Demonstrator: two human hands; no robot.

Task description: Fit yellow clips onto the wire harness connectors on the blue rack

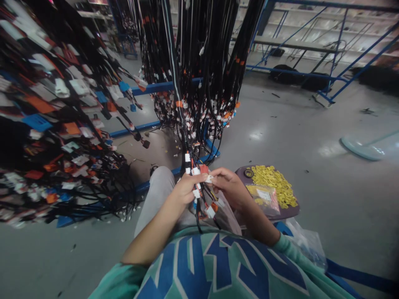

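Both hands are pinching a small white connector [208,178] on the hanging wire harness [199,83]: left hand [187,187] and right hand [229,187] fingers are closing narrowly on it, just left of the tray of yellow clips [274,182].

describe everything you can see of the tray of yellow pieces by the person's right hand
The tray is a dark purplish, rounded, shallow dish, plastic by the look of it, lying flat just right of the right hand. A heap of small yellow pieces covers most of its top. A clear plastic bag with a white label and more yellow bits lies on its near side. A small round dark object sits at its far left edge. No hand touches it.
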